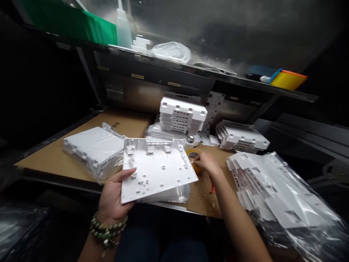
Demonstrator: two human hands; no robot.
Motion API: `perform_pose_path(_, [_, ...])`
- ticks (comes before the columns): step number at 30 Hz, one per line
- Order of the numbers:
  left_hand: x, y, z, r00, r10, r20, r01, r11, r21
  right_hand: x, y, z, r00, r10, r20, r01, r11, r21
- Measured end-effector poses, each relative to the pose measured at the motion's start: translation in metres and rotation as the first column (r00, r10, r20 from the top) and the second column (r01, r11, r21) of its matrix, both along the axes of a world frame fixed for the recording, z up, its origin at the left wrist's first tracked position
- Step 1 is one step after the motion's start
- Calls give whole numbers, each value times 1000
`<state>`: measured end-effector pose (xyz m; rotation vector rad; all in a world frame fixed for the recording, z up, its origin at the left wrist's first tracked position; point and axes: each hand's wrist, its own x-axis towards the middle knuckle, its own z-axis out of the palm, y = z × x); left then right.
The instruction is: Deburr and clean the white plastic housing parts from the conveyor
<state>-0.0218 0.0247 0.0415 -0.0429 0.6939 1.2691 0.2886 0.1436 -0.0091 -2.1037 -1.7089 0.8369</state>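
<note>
My left hand (114,196) grips a white plastic housing panel (152,171) by its near left edge, thumb on top. Clips, posts and small ribs cover the panel's upturned inner face. To the right of it, my right hand (206,163) has its fingers pinched together at a yellow tape roll (193,154); whatever is between the fingertips is too small to make out. A red object (212,188) shows partly beside my right forearm. Below the panel lies a clear plastic bag (177,194), partly hidden.
Stacked white housings (182,112) stand behind the panel, with another stack (242,136) to the right. Bagged housings (283,193) lie at right and a bagged one (94,145) on cardboard (49,160) at left. A metal-topped bottle (190,139) stands near the tape. A shelf (169,65) crosses above.
</note>
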Motion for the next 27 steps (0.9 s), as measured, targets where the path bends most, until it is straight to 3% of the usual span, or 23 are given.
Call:
perform_pose_path(3, [2,0,6,1000,24,-16,-24,998,-56,-6,18,1,976,81,203,-63,994,-90])
perform_pose_path(5, [2,-1,9,999,33,-12,-34,997,-64,-7,20,3,958,114,262,-95,992,-82])
perform_pose_path(8, [-1,-2,11,999,44,-7,-44,997,-63,-1,9,10,961,91,260,-108,993,53])
perform_pose_path(11, [-1,-2,11,999,40,4,-39,997,-66,-5,-26,21,986,-2,168,-46,958,283])
perform_pose_path(13, [3,-2,11,999,44,3,-43,997,-58,-25,-62,28,999,46,-9,-38,905,423])
perform_pose_path(15, [12,-2,12,999,45,-7,-45,999,-25,-56,-103,35,894,299,-335,-65,825,562])
perform_pose_path(16, [17,-2,14,999,47,-14,-47,999,-4,-75,-121,38,839,392,-377,-102,794,599])
perform_pose_path(19, [30,-2,18,998,56,-5,-56,996,64,-122,-159,43,723,610,-325,-238,661,712])
perform_pose_path(23, [36,-5,20,998,37,54,-43,992,116,-147,-169,44,687,703,-185,-303,508,806])
perform_pose_path(25, [35,-7,19,998,45,50,-51,991,122,-148,-168,43,689,713,-131,-328,468,821])
perform_pose_path(27, [34,-9,16,997,83,7,-83,986,143,-146,-167,42,711,697,-96,-345,465,816])
